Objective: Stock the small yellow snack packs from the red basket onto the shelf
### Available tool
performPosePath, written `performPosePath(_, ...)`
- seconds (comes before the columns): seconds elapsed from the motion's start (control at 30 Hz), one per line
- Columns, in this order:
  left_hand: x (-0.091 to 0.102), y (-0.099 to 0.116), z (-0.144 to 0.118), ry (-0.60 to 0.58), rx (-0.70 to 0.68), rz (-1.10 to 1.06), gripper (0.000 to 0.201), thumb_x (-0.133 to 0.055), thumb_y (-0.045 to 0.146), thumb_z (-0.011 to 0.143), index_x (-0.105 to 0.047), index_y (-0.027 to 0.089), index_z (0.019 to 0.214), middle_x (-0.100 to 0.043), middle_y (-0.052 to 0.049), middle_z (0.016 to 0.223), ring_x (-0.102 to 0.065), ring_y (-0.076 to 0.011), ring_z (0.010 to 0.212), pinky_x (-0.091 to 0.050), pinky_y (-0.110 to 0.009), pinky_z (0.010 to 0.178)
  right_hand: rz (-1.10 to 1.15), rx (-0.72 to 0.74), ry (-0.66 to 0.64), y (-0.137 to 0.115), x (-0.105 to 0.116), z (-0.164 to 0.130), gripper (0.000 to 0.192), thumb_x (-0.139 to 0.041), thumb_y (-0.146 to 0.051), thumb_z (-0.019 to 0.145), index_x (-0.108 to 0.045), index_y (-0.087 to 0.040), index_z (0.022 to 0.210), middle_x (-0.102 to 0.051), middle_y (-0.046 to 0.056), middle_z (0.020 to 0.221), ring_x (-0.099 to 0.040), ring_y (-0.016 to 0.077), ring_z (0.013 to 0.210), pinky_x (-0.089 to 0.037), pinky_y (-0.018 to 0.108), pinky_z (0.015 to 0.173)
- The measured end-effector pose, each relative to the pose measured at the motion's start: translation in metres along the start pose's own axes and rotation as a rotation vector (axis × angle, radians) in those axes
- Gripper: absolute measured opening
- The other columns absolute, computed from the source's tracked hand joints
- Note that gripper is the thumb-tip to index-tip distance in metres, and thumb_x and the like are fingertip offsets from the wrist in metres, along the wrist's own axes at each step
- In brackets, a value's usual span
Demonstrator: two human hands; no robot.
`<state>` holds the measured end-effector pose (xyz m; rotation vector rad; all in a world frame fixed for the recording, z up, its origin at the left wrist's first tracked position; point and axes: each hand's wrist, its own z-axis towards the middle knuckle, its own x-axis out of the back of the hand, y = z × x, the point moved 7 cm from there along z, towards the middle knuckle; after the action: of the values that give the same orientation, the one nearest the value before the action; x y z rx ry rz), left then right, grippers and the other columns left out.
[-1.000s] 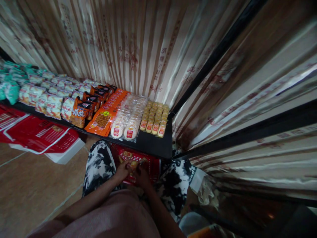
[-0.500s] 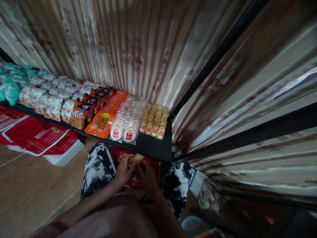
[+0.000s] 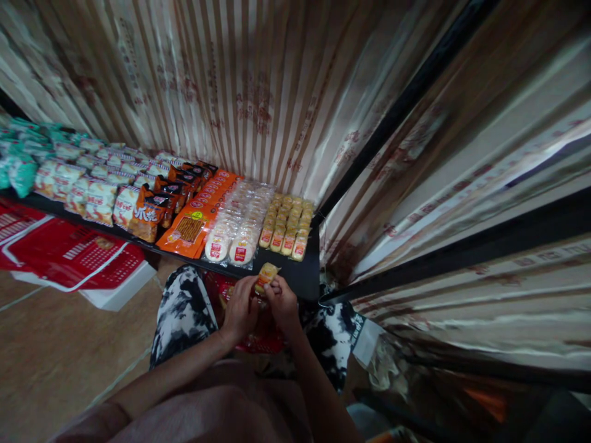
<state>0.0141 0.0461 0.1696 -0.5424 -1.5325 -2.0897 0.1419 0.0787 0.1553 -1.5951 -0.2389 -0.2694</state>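
While the left hand [image 3: 241, 307] and right hand [image 3: 282, 303] together pinch a small yellow-wrapped snack packet [image 3: 266, 275] — both clamped on its wrapper — it is held at the near edge of the black shelf [image 3: 307, 272], near rows of similar packets [image 3: 287, 223].

Lighting: dim overall, darkest at lower right. Glare: small glints on clear-plastic-wrapped round white crackers [image 3: 242, 218], centre; pale sheen, right, on pleated beige-and-brown striped curtain [image 3: 295, 80]. Definition: soft; edges stretched.

Yellow snack packet [image 3: 266, 276] between left hand [image 3: 241, 309] and right hand [image 3: 282, 301]
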Motion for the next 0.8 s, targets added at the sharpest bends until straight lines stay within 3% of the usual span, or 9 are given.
performPosePath(0.13,-0.008,0.013,0.005,-0.077,-0.093,0.056,0.048,-0.038,0.009,0.08,-0.042,0.016,0.128,-0.045,-0.011,0.131,-0.038,-0.0207,0.124,-0.033,-0.04,0.105,-0.074,0.022,0.031,0.006,0.003,0.018,0.03,-0.049,-0.036,0.079,-0.056,-0.019,0.102,-0.069,0.005,0.09,-0.065,0.0151,0.074,-0.051,0.024,0.067)
performPosePath(0.27,-0.014,0.019,0.011,-0.114,-0.173,0.091,0.054,-0.036,0.003,0.076,-0.042,0.014,0.129,-0.042,-0.012,0.134,-0.033,-0.0203,0.129,-0.032,-0.041,0.107,-0.154,0.03,0.06,-0.005,0.008,0.029,0.03,-0.048,-0.037,0.08,-0.057,-0.018,0.101,-0.069,0.003,0.085,-0.064,0.0146,0.071,-0.05,0.024,0.065)
performPosePath(0.53,-0.029,0.003,0.025,-0.161,-0.221,0.182,0.06,-0.036,0.002,0.071,-0.04,0.007,0.131,-0.037,-0.016,0.139,-0.026,-0.0216,0.134,-0.029,-0.042,0.11,-0.278,-0.014,0.106,-0.012,0.008,0.051,0.03,-0.046,-0.035,0.08,-0.058,-0.019,0.102,-0.067,0.001,0.085,-0.063,0.0131,0.069,-0.047,0.023,0.067)
performPosePath(0.8,-0.035,0.005,0.039,-0.168,-0.24,0.199,0.06,-0.038,0.002,0.068,-0.042,0.004,0.128,-0.034,-0.02,0.141,-0.023,-0.0254,0.135,-0.028,-0.048,0.109,-0.368,0.019,0.142,-0.021,0.002,0.072,0.025,-0.047,-0.033,0.081,-0.059,-0.02,0.098,-0.067,0.001,0.083,-0.063,0.0132,0.068,-0.045,0.023,0.065)
